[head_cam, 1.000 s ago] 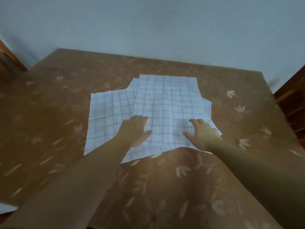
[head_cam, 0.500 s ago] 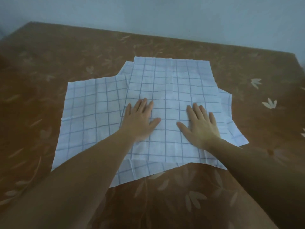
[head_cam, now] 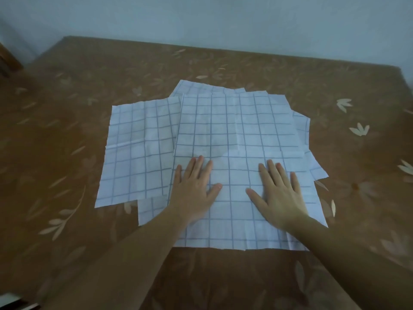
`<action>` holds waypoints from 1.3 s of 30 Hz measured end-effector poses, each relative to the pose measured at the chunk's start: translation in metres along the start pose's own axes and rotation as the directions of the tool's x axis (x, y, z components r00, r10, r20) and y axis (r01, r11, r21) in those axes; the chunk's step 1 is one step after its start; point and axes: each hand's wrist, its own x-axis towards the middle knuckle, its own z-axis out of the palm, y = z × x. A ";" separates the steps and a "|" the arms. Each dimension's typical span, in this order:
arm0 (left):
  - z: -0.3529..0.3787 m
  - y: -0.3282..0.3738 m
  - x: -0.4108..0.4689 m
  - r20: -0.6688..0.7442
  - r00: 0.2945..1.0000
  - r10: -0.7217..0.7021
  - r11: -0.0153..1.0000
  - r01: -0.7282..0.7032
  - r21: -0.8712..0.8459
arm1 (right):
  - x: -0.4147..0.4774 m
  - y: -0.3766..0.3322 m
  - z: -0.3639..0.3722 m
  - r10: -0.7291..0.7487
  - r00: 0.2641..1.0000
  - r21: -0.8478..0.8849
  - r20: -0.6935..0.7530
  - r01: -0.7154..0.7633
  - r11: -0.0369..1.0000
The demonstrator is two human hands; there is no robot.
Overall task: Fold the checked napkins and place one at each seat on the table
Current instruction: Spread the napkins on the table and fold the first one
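Several white napkins with a blue check lie unfolded in an overlapping heap at the table's middle. The top napkin (head_cam: 237,130) is spread flat, its near edge close to the table's front. A second napkin (head_cam: 138,151) pokes out to the left, and corners of others show at the back and right. My left hand (head_cam: 194,191) lies palm down, fingers spread, on the top napkin's left half. My right hand (head_cam: 279,193) rests flat the same way on its right half. Neither hand grips any cloth.
The table (head_cam: 67,130) wears a brown cloth with pale leaf prints and reaches back to a light blue wall. A piece of dark wooden furniture (head_cam: 9,61) shows at the far left edge.
The top napkin has slid toward me under my flat palms, uncovering the back napkin's far edge. My fingers went from curled to flat and spread. The view has also tilted.
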 end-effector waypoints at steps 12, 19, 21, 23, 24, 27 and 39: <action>0.001 0.022 -0.045 -0.123 0.989 0.080 0.991 -0.092 -0.097 | -0.058 0.007 -0.006 -0.037 0.995 0.118 -0.092 0.048 0.992; -0.008 0.013 0.011 -0.053 0.977 0.206 0.974 -0.210 -0.087 | 0.002 0.003 -0.007 -0.195 0.973 0.023 -0.126 0.200 0.980; -0.003 0.009 0.013 -0.067 0.974 0.214 0.969 -0.221 -0.112 | 0.005 0.003 -0.003 -0.171 0.980 0.019 -0.103 0.174 0.984; 0.003 0.005 0.013 -0.112 0.970 0.216 0.959 -0.232 -0.162 | 0.004 0.004 0.002 -0.165 0.982 0.028 -0.092 0.168 0.985; 0.006 0.004 0.013 -0.145 0.966 0.213 0.953 -0.238 -0.186 | 0.003 0.004 0.003 -0.162 0.981 0.044 -0.104 0.167 0.985; 0.016 0.005 0.010 -0.267 0.944 0.193 0.935 -0.260 -0.243 | -0.002 0.006 0.006 -0.147 0.978 0.087 -0.145 0.161 0.983; 0.031 0.012 -0.041 -0.412 0.899 0.148 0.917 -0.280 -0.283 | -0.051 0.008 0.017 -0.168 0.925 0.153 -0.340 0.231 0.961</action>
